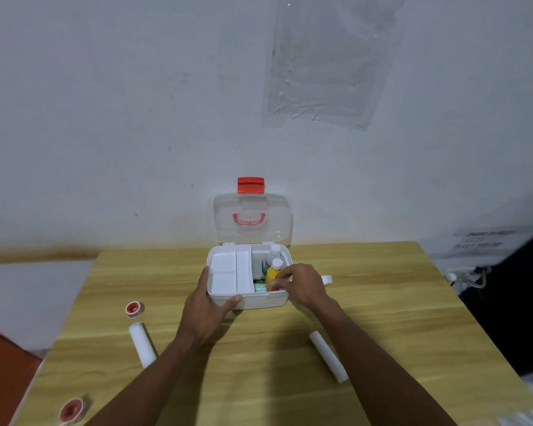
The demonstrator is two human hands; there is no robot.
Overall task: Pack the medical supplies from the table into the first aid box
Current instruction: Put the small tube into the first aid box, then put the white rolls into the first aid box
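Yellow bottle (273, 273) upright, cap seemingly up, in box (259, 301)

Both forearms are bare to the frame's edge, no sleeves showing. Left hand (204, 315) and right hand (302, 284) wear nothing: no gloves, rings or watch.

Plastic sheet (326, 61): taped to wall (105, 118), upper right.
Paper notice (482, 242): on wall, lower right; text blurred.
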